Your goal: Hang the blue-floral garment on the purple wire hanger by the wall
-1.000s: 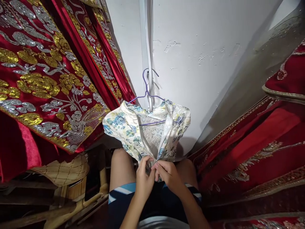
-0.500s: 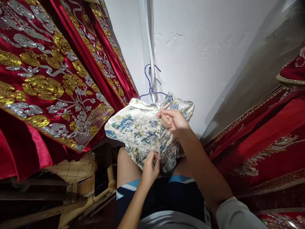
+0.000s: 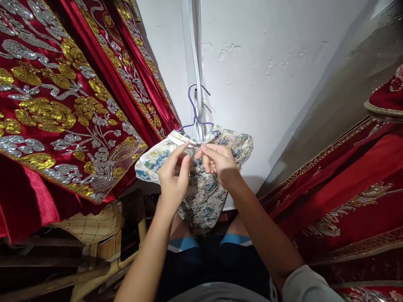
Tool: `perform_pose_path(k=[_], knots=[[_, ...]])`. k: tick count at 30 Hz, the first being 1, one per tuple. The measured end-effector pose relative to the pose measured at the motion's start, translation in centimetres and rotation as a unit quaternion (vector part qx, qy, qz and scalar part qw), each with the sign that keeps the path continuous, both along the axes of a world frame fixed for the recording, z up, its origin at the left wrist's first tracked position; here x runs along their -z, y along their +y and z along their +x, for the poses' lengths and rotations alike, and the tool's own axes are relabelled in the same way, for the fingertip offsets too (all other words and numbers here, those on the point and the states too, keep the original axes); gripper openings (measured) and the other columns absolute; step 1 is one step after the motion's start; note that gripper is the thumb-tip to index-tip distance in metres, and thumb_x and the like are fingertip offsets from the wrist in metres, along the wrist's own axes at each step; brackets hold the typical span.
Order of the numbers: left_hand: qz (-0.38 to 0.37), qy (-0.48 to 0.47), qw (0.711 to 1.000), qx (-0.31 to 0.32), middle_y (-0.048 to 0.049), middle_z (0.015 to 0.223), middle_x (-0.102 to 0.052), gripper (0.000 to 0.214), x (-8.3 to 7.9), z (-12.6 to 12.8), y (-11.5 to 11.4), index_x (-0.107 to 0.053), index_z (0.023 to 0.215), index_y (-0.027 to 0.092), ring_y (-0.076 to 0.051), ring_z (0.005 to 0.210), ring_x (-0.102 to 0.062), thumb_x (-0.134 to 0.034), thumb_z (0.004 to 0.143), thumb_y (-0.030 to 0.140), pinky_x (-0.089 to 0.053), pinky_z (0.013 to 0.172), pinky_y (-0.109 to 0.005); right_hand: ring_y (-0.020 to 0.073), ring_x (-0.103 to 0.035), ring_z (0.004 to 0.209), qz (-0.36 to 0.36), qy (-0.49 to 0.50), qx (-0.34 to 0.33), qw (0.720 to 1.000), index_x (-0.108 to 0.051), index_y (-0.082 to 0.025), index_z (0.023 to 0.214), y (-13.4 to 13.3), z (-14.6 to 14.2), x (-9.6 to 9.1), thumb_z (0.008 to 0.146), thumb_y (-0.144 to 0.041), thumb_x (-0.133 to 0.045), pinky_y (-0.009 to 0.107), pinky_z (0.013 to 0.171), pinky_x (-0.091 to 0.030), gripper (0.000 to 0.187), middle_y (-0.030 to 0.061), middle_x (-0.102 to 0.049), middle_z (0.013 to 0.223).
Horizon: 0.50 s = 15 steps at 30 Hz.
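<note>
A white floral blouse (image 3: 203,199) with blue and yellowish blooms hangs in front of me on a purple wire hanger (image 3: 194,113). At its neckline my right hand (image 3: 222,163) is closed, thumb and forefinger pinching the front edge of the collar. My left hand (image 3: 174,174) is raised to the left side of the collar (image 3: 179,138), its thumb and fingers apart, fingertips close to or touching the cloth. Both hands cover part of the upper front. The hanger's hook sits against a white vertical strip (image 3: 192,46) on the wall.
Red cloth with gold and silver sequins (image 3: 47,113) hangs at the left. More red embroidered fabric (image 3: 346,188) lines the right. Bamboo furniture with a quilted cushion (image 3: 94,224) stands low at the left. Behind the blouse is a white wall (image 3: 252,84).
My left hand has left the blouse's lower front and risen to the collar, its fingers spreading. My right hand stays at the neckline, slightly further left. The blouse's lower part now hangs darker and more shaded.
</note>
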<state>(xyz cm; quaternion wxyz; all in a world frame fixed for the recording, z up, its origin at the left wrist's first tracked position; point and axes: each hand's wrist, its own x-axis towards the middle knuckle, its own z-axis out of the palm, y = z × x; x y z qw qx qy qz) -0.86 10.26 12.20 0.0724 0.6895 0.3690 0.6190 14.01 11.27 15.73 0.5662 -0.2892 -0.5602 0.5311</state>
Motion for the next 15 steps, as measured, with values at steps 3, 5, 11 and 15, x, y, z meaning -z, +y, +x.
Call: perform_pose_path(k=[3,5,11,15], knots=[[0.058,0.11,0.992,0.005,-0.0045,0.094,-0.069,0.02,-4.1,0.4,1.2,-0.069,0.108,0.018,-0.016,0.083,-0.061,-0.054,0.1,0.028,-0.048,0.079,-0.029,0.0067,-0.034,0.035,-0.01,-0.002,-0.018,1.0,-0.06,-0.017,0.067,-0.2,0.3,-0.6,0.09,-0.044,-0.059,0.02,0.04,-0.025,0.035,-0.0055,-0.048,0.038],[0.092,0.152,0.984,-0.007,-0.0043,0.087,-0.067,0.018,-5.2,0.9,1.5,-0.068,0.093,0.017,-0.016,0.082,-0.058,-0.055,0.1,0.027,-0.046,0.078,-0.03,0.0072,-0.034,0.035,-0.009,-0.001,-0.014,1.0,-0.058,-0.018,0.064,0.1,0.5,-0.3,0.089,-0.044,-0.058,0.021,0.041,-0.026,0.036,-0.0063,-0.045,0.037],[0.123,-0.009,0.988,-0.097,-0.0031,0.083,-0.061,0.02,-6.2,-0.7,1.2,-0.065,0.087,0.019,-0.017,0.08,-0.056,-0.053,0.1,0.027,-0.044,0.076,-0.031,0.0085,-0.036,0.04,-0.017,-0.074,0.025,0.997,-0.058,-0.019,0.058,1.1,0.7,5.1,0.089,-0.037,-0.056,0.024,0.052,-0.033,0.036,-0.0069,-0.044,0.038],[0.065,-0.26,0.959,-0.093,0.0007,0.071,-0.052,0.015,-5.4,-6.3,1.9,-0.062,0.079,0.014,-0.011,0.065,-0.048,-0.056,0.093,0.017,-0.043,0.066,-0.024,0.0091,-0.035,0.04,-0.055,-0.061,-0.016,0.996,-0.055,-0.019,0.056,-0.7,1.1,8.5,0.089,-0.033,-0.054,0.025,0.052,-0.032,0.036,-0.0069,-0.041,0.038]])
